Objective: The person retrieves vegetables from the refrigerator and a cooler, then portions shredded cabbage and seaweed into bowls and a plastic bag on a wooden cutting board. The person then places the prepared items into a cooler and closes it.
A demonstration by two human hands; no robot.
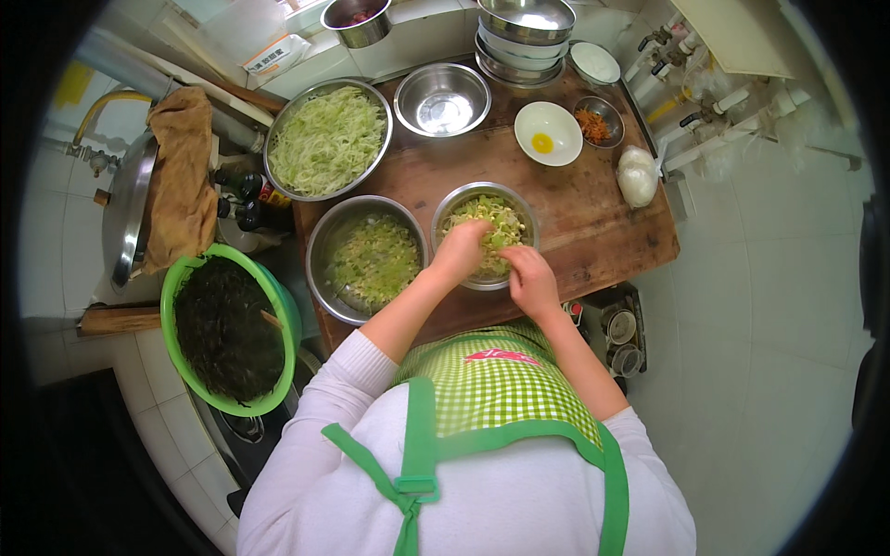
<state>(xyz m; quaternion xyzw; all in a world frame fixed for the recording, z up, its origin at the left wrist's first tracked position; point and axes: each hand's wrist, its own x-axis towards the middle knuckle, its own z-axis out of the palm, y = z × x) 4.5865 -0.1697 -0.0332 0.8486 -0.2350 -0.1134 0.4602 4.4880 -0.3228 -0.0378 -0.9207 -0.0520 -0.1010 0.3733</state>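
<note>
Both my hands are at a steel bowl of chopped green vegetable and pale sprouts on the wooden table. My left hand reaches over the bowl's left side, its fingertips down at the mix; what they hold is hidden. At the bowl's lower right rim, my right hand has its fingers bent over the mix, and I cannot tell whether they grip any. A second steel bowl with a similar mix in liquid stands just left, under my left forearm.
Shredded pale green vegetable fills a large bowl at the back left, beside an empty steel bowl. A white bowl holds a yolk-coloured blob. Stacked bowls stand behind. A green basin of dark strands is at the left.
</note>
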